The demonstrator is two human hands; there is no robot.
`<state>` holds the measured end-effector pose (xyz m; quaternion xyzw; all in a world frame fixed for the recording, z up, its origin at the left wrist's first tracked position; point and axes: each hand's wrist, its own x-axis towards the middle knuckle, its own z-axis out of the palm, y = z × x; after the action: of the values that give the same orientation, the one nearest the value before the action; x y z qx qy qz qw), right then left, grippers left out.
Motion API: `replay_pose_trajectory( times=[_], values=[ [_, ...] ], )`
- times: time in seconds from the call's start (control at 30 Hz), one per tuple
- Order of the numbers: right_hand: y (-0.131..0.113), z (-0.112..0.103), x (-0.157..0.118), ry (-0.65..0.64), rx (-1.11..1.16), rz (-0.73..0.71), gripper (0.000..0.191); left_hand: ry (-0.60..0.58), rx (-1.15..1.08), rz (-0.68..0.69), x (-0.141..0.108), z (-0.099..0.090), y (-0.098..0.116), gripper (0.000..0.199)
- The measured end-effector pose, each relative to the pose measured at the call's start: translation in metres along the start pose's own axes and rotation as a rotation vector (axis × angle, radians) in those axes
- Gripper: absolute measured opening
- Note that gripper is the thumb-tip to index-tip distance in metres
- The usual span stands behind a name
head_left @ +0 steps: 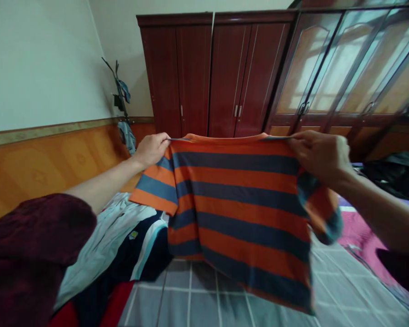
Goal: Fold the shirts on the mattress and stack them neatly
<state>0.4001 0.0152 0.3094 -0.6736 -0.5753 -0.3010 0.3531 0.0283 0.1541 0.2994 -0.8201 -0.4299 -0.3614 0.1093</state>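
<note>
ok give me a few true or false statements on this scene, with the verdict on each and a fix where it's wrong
1. The left hand grips the shirt at one shoulder and the right hand grips it at the other. True.
2. The shirt's stripes are green and white. False: they are orange and dark grey-blue.
3. The coat rack stands to the left of the dark red wardrobe. True.
4. The shirt has long sleeves. False: they are short.
5. Other clothes lie to the left of the shirt. True.
6. The dark red wardrobe's doors are wide open. False: they are shut.
</note>
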Motion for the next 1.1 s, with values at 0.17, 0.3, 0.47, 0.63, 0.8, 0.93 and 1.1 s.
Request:
replay_pose_trajectory(
  times=[0.17, 0.3, 0.47, 0.63, 0.8, 0.93, 1.1],
  values=[
    [-0.021, -0.001, 0.047, 0.278, 0.077, 0.038, 0.062, 0.357, -0.208, -0.042, 0.043, -0.024, -0.002, 0.025],
    [-0.027, -0.027, 0.044, 0.446, 0.209, -0.109, 0.070, 0.506, -0.322, 0.021, 0.029, -0.071, 0.014, 0.026],
    [-0.007, -0.026, -0.063, 0.385, 0.013, -0.297, 0.027, 0.230, -0.302, -0.021, -0.079, -0.058, 0.024, 0.021],
    [0.026, 0.007, -0.212, 0.017, 0.246, -0.532, 0.010, -0.465, -0.432, -0.044, -0.226, 0.002, 0.022, 0.021],
    [0.030, 0.029, -0.271, -0.213, 0.381, -0.553, 0.015, -0.804, -0.492, -0.154, -0.277, 0.034, 0.019, 0.026],
    [0.029, 0.021, -0.236, -0.165, 0.342, -0.514, 0.010, -0.737, -0.456, -0.196, -0.236, 0.016, 0.022, 0.029],
    [0.030, 0.003, -0.259, -0.398, 0.407, -0.597, 0.021, -1.091, -0.476, -0.115, -0.244, -0.001, 0.050, 0.014]
  ],
)
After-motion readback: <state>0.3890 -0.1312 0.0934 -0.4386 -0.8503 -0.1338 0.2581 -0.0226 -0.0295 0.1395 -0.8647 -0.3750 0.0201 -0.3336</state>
